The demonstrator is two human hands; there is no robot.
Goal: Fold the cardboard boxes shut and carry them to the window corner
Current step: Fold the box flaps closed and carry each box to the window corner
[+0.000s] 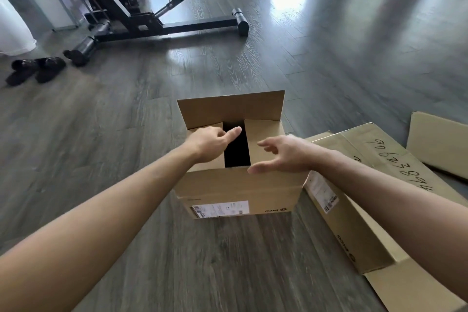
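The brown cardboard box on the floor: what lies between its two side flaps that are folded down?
In the head view, a dark open gap lies between them; the left hand points a finger over it.

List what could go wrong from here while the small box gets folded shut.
1. The far flap stands upright and a dark gap remains between the two side flaps. The left hand rests its fingers at that gap, so they may get caught as the flaps close.
2. The long box lies right beside the small box, so stepping round with a load risks tripping.
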